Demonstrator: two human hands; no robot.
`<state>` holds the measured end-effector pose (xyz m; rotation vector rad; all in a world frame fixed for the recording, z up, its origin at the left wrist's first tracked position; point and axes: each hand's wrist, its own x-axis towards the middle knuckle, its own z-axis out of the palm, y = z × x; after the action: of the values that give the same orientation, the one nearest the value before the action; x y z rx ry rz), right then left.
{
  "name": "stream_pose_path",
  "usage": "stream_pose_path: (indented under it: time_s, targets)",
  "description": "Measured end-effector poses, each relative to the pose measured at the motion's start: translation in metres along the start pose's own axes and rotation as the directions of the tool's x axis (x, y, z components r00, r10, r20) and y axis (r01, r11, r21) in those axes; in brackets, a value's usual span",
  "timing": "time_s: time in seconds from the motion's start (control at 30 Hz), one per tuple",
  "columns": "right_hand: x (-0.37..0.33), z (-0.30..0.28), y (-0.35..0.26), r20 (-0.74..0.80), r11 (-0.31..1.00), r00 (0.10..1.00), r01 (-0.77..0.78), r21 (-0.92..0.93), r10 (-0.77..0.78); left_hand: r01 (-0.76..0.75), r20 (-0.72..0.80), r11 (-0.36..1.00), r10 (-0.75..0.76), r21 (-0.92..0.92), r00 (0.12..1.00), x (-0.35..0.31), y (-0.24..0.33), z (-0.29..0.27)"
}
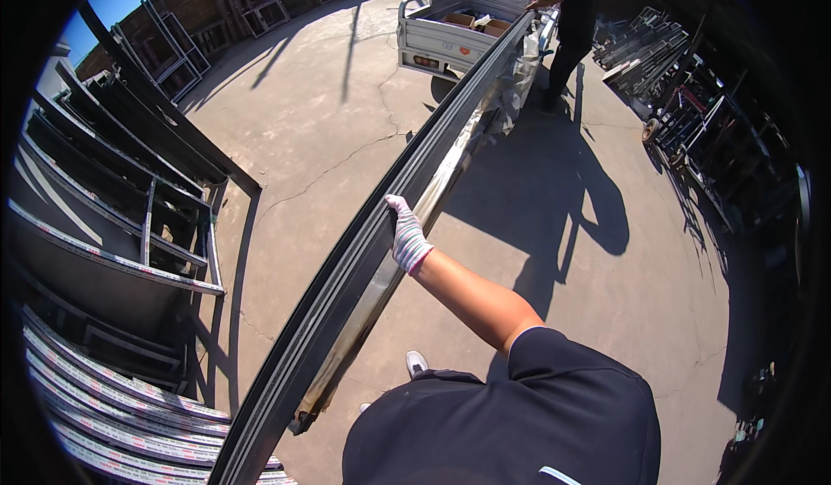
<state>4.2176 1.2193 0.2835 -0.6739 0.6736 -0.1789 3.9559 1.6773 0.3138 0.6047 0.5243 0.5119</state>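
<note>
A gloved hand (407, 241) grips the top edge of a long bundle of dark metal profiles (381, 242) that runs from the lower left up to a small white truck (441, 39) at the far end. There, another person in black (571, 30) stands beside the truck bed, a hand at the bundle's far end. Racks of metal frames (112, 216) stand on the left over the cracked concrete floor (320, 139).
</note>
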Motion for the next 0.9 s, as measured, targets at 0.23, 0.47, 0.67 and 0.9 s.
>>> stream_pose_path:
  time_s: [0.23,0.47,0.67,0.9]
  targets:
    - [0.074,-0.013,-0.038,-0.053,0.998,0.997,0.057,0.037,-0.055,-0.042,-0.027,0.999,0.042,0.005,0.999,-0.002,-0.004,-0.004]
    - [0.126,-0.030,-0.085,-0.089,0.990,0.988,0.134,0.051,-0.129,-0.091,-0.082,0.996,0.092,0.014,0.992,0.002,0.006,-0.029]
    - [0.113,-0.031,-0.093,-0.104,0.974,0.983,0.164,0.154,-0.149,0.036,-0.022,0.992,-0.039,-0.119,0.999,-0.009,0.010,-0.038]
    - [-0.042,-0.023,0.024,0.337,0.971,0.937,-0.161,0.178,0.094,0.246,0.326,0.948,-0.172,-0.201,0.930,-0.034,-0.064,0.019]
